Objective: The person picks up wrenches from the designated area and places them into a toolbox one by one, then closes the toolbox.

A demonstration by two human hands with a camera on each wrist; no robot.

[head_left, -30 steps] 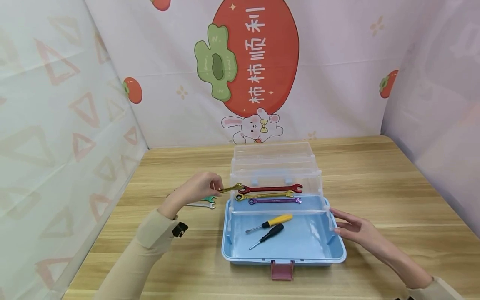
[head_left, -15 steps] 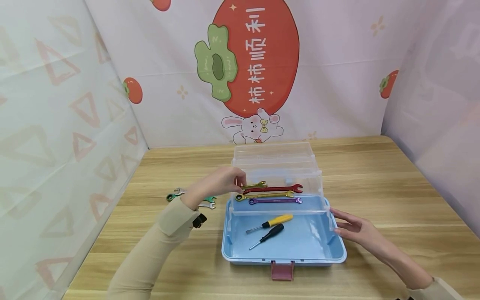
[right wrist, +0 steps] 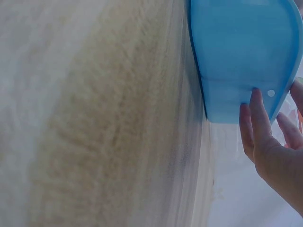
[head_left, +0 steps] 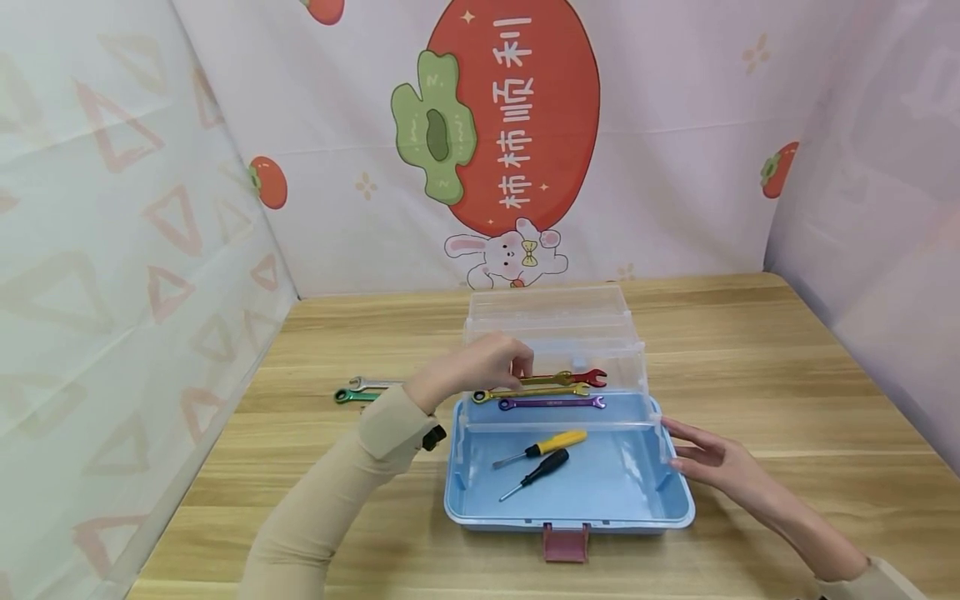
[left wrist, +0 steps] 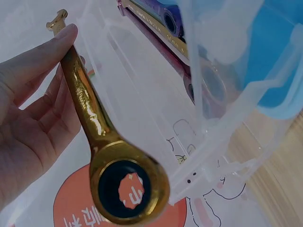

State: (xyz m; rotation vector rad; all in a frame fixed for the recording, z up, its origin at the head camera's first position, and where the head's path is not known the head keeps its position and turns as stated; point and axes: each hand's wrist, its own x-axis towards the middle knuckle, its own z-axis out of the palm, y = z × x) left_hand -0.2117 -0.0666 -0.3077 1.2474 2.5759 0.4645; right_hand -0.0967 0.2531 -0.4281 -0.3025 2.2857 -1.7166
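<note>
My left hand (head_left: 495, 360) pinches a gold ratchet wrench (left wrist: 84, 97) between thumb and fingers over the toolbox's clear upper tray (head_left: 630, 367); its ring end points toward the camera in the left wrist view. In that tray lie a red wrench (head_left: 597, 377), partly hidden, a yellow wrench (head_left: 534, 392) and a purple wrench (head_left: 553, 403). At the right side of the blue toolbox (head_left: 678, 510), my right hand (head_left: 708, 458) rests against the outer wall and rim with fairly straight fingers. Two screwdrivers, one yellow (head_left: 561, 442) and one black (head_left: 551, 463), lie in the toolbox bottom.
Left of the toolbox, a silver wrench (head_left: 372, 384) and a green ratchet wrench (head_left: 358, 397) lie on the wooden table (head_left: 360, 533), partly behind the left forearm. A pink latch (head_left: 566, 544) hangs at the box front. Printed cloth walls (head_left: 675, 167) enclose the table.
My left hand has carried the gold wrench rightward, from beside the toolbox to over the clear tray. The right hand has stayed at the box's side.
</note>
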